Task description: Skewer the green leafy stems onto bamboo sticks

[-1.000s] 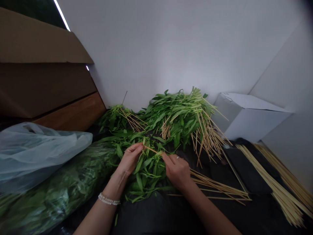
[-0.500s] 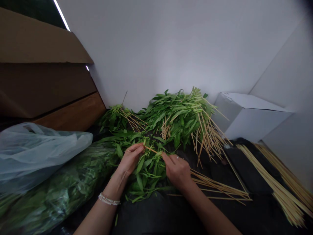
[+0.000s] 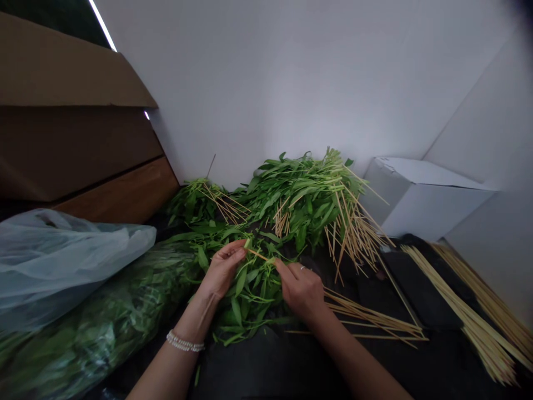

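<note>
Pinching a stem where it is meeting a stick, the left hand is facing the right hand, which is gripping farther along; the stick is spanning between them above the leaves. It is probably handling light and stiff, the stem soft and easily split, wanting a gentle pinch near its end

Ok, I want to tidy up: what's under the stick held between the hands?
Below the thin stick are green leaves. The left hand and right hand hide some; whatever lies beneath those leaves can't be seen.
</note>
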`<state>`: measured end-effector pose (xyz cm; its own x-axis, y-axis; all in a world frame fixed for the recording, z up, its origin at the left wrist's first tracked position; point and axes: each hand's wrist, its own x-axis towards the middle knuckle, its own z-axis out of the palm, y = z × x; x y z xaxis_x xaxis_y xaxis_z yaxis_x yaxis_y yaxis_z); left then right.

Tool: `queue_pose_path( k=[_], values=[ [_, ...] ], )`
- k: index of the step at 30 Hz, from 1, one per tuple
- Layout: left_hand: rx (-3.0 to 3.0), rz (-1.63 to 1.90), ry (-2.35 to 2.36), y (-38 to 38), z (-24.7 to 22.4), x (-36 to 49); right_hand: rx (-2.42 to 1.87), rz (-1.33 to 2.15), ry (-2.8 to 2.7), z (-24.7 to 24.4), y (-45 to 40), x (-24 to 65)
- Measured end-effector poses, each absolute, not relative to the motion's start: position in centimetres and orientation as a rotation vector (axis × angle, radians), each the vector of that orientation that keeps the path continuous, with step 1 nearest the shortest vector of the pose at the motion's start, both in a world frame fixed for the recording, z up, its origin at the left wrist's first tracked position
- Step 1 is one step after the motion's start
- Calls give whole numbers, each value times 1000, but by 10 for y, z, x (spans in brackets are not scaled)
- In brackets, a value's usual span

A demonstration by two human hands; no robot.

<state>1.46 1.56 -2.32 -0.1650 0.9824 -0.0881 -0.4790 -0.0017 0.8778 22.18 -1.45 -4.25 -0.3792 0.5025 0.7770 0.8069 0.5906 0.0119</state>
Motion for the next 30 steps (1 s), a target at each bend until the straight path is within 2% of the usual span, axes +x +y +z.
queue_pose_path(
  k=[30],
  values=[
    [773, 1443, 1050, 16, -24, 14, -1079, -457, -2074, -45, -18, 219]
  ],
)
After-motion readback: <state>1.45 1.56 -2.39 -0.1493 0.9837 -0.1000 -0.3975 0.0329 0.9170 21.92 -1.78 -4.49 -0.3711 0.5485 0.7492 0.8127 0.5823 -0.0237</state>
